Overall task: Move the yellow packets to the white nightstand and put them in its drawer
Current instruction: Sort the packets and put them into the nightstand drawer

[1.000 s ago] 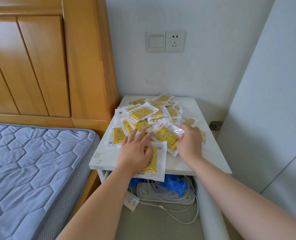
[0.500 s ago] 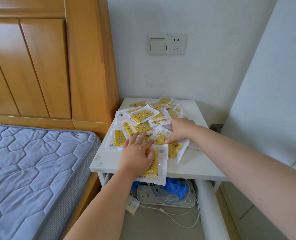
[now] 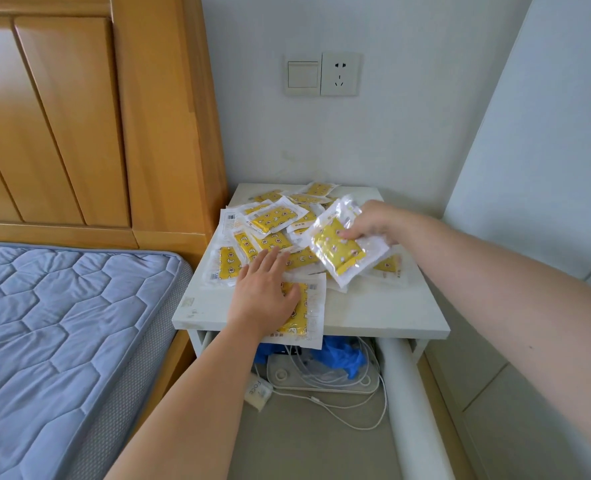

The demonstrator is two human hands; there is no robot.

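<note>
1. The left grip [image 3: 264, 296], a bare hand, lies flat with its fingers spread and presses palm down on a yellow packet in a clear plastic wrapper [image 3: 309, 306]. This packet lies at the front of the white nightstand [image 3: 373, 313] and overhangs its front edge.
2. The right grip [image 3: 373, 225], also a bare hand, pinches a tilted yellow-and-clear packet bundle [image 3: 339, 252], thumb on the yellow face. The bundle is held just above the heap; how many packets it holds cannot be told.
3. A loose heap of yellow packets [image 3: 273, 220] covers the left and rear of the nightstand top, overlapping one another. One lies flat just beside the left grip's fingers.
4. Under the top, a crumpled blue cloth-like item [image 3: 342, 356] touches a white power strip [image 3: 287, 374] with tangled white cables.
5. A white cylindrical roll [image 3: 408, 393] lies along the floor to the right of the strip.
6. A blue-grey quilted mattress [image 3: 62, 323] and an orange wooden headboard [image 3: 79, 116] stand left of the nightstand.
</note>
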